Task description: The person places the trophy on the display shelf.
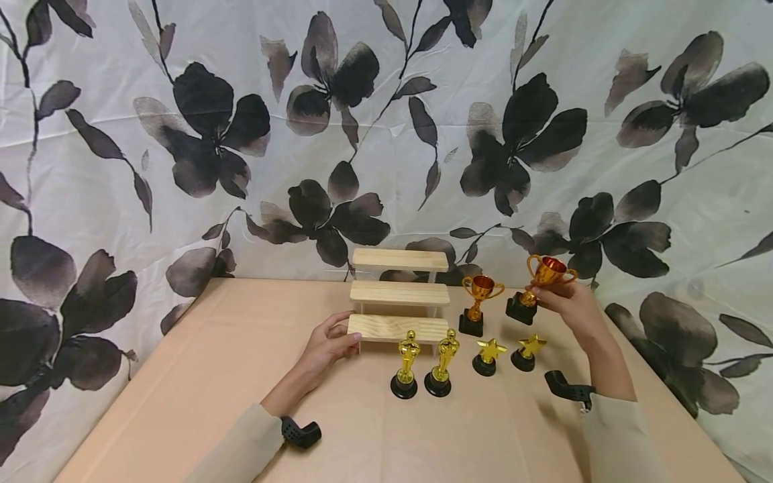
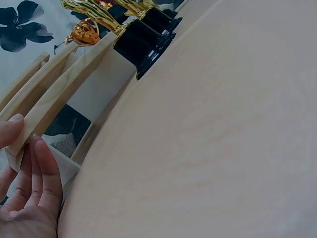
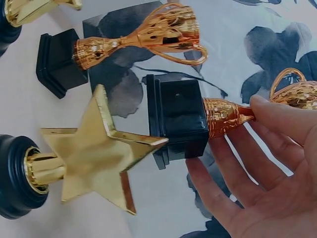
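My left hand (image 1: 319, 350) grips the left end of the lowest step of a three-tier wooden display stand (image 1: 398, 327), thumb above and fingers beneath in the left wrist view. With its thumb and fingers, my right hand (image 1: 572, 310) pinches the stem of a copper-gold trophy cup (image 1: 548, 271). That cup tilts, its black base (image 3: 179, 116) appearing raised off the table. A second trophy cup (image 1: 482, 290) stands upright between it and the stand. Two gold star trophies (image 1: 492, 349) stand nearer me. Two gold figurine trophies (image 1: 408, 355) stand in front of the stand.
A peach-coloured cloth (image 1: 386, 429) covers the table. Behind it hangs a white curtain (image 1: 423, 181) with dark flowers, close to the stand's back. The star trophies stand just in front of the right hand's cup.
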A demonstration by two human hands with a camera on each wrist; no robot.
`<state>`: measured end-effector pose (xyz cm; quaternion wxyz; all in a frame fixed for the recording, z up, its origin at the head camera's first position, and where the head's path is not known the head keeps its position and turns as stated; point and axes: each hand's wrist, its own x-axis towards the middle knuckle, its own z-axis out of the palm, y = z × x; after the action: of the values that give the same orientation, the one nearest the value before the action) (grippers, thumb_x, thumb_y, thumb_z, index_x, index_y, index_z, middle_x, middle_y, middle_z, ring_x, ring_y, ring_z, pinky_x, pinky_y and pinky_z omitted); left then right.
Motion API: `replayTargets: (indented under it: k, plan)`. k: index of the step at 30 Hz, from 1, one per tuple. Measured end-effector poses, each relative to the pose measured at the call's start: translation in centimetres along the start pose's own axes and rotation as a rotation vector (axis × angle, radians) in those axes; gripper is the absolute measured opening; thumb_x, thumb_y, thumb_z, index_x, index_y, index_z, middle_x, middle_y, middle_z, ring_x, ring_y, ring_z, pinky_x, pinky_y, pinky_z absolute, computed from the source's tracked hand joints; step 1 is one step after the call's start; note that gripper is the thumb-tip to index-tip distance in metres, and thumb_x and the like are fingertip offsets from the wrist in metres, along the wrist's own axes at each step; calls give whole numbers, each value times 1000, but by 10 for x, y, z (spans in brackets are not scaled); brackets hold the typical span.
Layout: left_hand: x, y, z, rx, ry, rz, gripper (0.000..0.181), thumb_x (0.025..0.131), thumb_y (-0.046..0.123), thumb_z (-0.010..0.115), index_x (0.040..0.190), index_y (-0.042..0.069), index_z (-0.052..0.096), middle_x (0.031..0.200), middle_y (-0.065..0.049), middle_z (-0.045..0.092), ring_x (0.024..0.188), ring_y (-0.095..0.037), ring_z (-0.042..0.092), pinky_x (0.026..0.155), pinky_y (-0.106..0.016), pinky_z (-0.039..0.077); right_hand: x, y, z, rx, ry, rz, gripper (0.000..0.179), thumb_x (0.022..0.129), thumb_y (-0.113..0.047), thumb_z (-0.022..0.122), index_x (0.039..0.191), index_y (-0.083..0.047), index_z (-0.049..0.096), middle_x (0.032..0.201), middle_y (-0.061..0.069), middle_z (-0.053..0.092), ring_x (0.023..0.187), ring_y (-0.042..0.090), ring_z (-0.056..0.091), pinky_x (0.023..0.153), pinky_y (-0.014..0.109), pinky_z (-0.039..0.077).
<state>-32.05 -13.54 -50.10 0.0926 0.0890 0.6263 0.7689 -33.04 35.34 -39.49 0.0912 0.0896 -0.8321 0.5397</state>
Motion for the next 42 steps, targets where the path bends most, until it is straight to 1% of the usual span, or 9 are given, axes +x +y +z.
replayTargets:
  k: [11,15,19,23,26,31,37,40,42]
  plan:
    - [-1,1,0,-4,9,1,70,93,7,75,155,5,42,102,-1,68,82,-12,68,74,-23,59,-3,-10,-3,-4,15,-11,35,104,-28,63,130,-5,60,102,-26,72,97,-9,68,84,11,56]
    - [-1,0,0,-8,14,0,70,92,7,75,155,5,43,102,-2,68,82,-11,68,74,-23,59,-4,-12,-3,-3,20,-23,40,104,-27,64,133,0,58,103,-25,72,97,-7,69,84,13,57]
    - [-1,-1,0,-15,24,1,69,92,6,75,154,6,44,103,-2,68,82,-11,68,74,-23,59,-3,-14,-2,-35,17,-29,47,104,-28,64,136,6,55,103,-26,71,96,-8,68,83,12,57]
    - [0,-1,0,-14,17,-1,70,93,6,75,154,5,43,102,-2,67,83,-11,68,74,-23,59,-4,-16,-2,-47,18,-33,50,104,-27,63,137,9,53,102,-27,70,95,-8,68,82,11,56]
    - [-1,-1,0,-9,17,-1,70,92,6,75,154,5,43,102,-2,67,83,-12,68,74,-23,59,-6,-20,-2,-24,20,-44,48,104,-26,63,136,8,53,103,-26,70,96,-7,69,83,12,57]
    - [-2,1,1,3,23,2,69,93,6,75,154,5,43,102,-2,67,83,-12,68,75,-24,59,-6,-26,-2,-10,26,-79,39,104,-23,64,132,3,58,103,-26,72,97,-7,69,83,12,56]
    - [-2,1,1,11,22,0,69,93,6,74,155,4,42,102,-2,68,83,-11,68,75,-23,60,-8,-35,0,3,27,-108,26,103,-18,65,128,-10,63,103,-25,72,97,-7,70,83,11,56]
    - [-2,1,1,15,23,0,69,93,6,74,155,5,43,102,-2,68,83,-12,68,75,-24,60,-10,-38,0,6,23,-121,27,103,-16,65,128,-8,64,104,-24,73,97,-7,70,83,11,56]
    - [-2,1,1,19,21,2,69,94,7,74,155,5,43,102,-2,68,83,-12,68,75,-24,60,-11,-40,1,-5,22,-132,30,103,-15,65,129,-1,63,104,-24,73,98,-7,70,84,11,56]
